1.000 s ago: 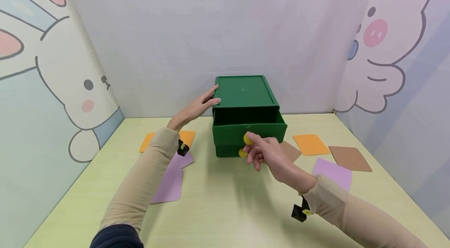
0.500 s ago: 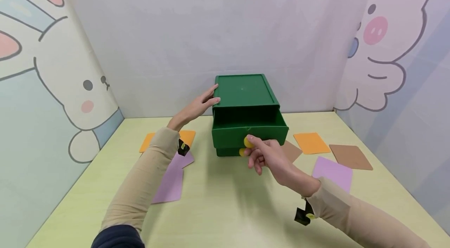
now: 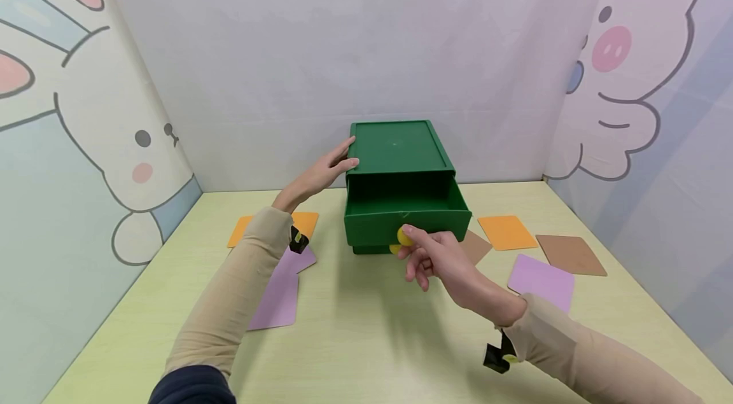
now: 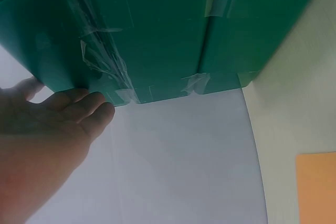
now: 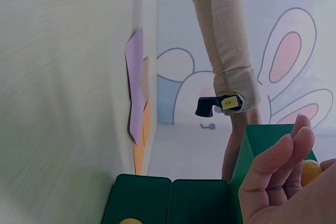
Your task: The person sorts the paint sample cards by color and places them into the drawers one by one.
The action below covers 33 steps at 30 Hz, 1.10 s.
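Note:
A green two-drawer box [image 3: 397, 146] stands near the back wall. Its upper drawer [image 3: 372, 229] is pulled partly out, and nothing shows inside the part in view. My right hand [image 3: 452, 267] pinches the upper drawer's round yellow knob [image 3: 404, 236] between thumb and fingers; the right wrist view shows that knob [image 5: 311, 172] partly behind the fingers. Against the box's left side rests my left hand [image 3: 321, 176], fingers extended and thumb at the top edge. The lower drawer [image 3: 366, 250] is in, its yellow knob [image 3: 394, 249] partly hidden. Clear tape [image 4: 107, 59] runs along the box's side.
Purple sheets [image 3: 277, 296] and orange ones [image 3: 305, 223] lie on the table left of the box. To the right are an orange sheet [image 3: 506, 233], brown sheets [image 3: 572, 255] and a purple sheet [image 3: 541, 280]. Printed walls enclose the table's back and sides.
The upper drawer has slid a little further out toward me, with my right hand moving along on its knob. My left hand has stayed in place on the box.

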Motion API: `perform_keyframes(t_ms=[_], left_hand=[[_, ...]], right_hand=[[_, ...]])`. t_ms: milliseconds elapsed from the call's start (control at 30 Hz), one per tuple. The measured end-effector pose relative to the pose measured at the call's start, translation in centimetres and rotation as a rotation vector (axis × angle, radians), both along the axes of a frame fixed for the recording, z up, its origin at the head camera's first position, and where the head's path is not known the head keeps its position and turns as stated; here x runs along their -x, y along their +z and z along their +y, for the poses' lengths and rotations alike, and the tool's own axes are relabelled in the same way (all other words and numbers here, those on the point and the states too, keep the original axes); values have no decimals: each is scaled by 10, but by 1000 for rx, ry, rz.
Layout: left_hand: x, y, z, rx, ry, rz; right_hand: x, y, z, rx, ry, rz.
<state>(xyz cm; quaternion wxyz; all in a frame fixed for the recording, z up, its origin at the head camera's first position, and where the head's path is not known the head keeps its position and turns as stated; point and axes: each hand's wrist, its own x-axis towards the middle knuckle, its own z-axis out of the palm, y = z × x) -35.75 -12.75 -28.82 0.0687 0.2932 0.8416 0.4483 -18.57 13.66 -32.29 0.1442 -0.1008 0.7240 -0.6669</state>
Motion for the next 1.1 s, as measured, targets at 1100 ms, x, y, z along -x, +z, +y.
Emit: perform_keyframes(t_ms=[1100], left_hand=[[-14,12,1,18,-3,-23]], right_hand=[[-22,21,37,-57,-77,383]])
